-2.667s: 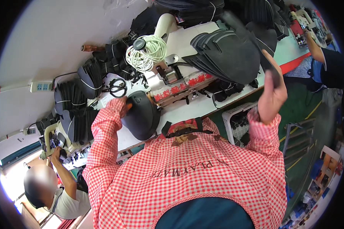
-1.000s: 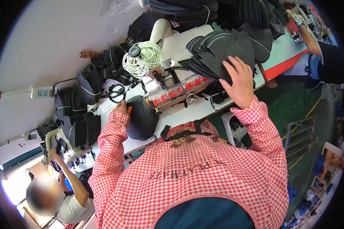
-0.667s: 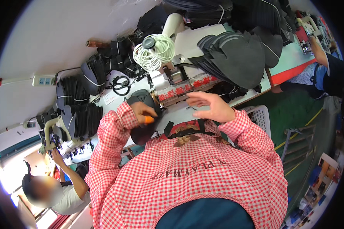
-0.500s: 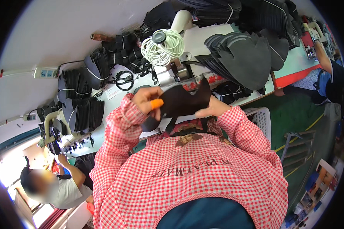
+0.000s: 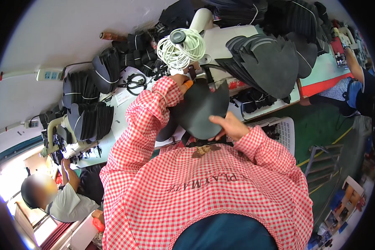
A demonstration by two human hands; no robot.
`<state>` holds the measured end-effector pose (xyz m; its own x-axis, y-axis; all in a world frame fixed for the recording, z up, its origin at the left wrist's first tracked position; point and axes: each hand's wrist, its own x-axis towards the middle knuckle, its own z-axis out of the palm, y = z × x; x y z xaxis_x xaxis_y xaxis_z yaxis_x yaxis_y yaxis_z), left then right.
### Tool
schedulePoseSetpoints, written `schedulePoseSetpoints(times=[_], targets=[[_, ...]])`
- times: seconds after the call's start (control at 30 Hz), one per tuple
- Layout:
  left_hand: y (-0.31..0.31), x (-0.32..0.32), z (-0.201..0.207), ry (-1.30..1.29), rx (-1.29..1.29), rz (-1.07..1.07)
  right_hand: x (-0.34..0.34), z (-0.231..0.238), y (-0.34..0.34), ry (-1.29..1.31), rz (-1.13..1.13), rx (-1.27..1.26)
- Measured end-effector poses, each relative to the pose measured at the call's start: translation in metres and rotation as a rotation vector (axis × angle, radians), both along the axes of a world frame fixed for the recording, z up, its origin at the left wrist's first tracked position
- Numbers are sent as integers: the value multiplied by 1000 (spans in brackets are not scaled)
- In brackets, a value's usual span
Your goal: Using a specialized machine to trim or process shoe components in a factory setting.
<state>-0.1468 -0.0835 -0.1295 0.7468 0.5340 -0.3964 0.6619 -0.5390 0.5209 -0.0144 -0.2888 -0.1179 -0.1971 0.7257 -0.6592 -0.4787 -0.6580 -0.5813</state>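
Note:
My right hand (image 5: 233, 126) grips a dark grey, rounded flat sheet piece (image 5: 199, 111) at its near right edge, thumb on top and fingers beneath. The piece has a notched far edge and lies tilted up against the metal front of a bench machine (image 5: 201, 74). At the piece's far left corner, close to the machine, is my left hand (image 5: 181, 79), with an orange cover (image 5: 188, 84) on one finger. Its fingertips are mostly hidden, so its grip does not show. Another dark piece (image 5: 167, 130) shows below my left forearm.
A fanned stack of dark pieces (image 5: 271, 66) lies right of the machine. Tied bundles (image 5: 91, 121) and black scissors (image 5: 136, 84) are at left. Coiled white cord (image 5: 181, 50) hangs on the machine. A white basket (image 5: 285, 133) stands at right. Co-workers sit at both sides.
The piece has turned from edge-on to show its broad face. My left hand has moved up and away to the machine; my right hand has shifted slightly nearer and now pinches the piece's near edge.

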Motion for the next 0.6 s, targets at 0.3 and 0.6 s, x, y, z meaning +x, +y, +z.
schedulePoseSetpoints(times=[0.3,0.6], targets=[[33,-84,-11,413,278,53,49,87,-25,-1146,-613,353],[13,-128,-39,483,330,218,80,81,-18,-1617,-53,783]])
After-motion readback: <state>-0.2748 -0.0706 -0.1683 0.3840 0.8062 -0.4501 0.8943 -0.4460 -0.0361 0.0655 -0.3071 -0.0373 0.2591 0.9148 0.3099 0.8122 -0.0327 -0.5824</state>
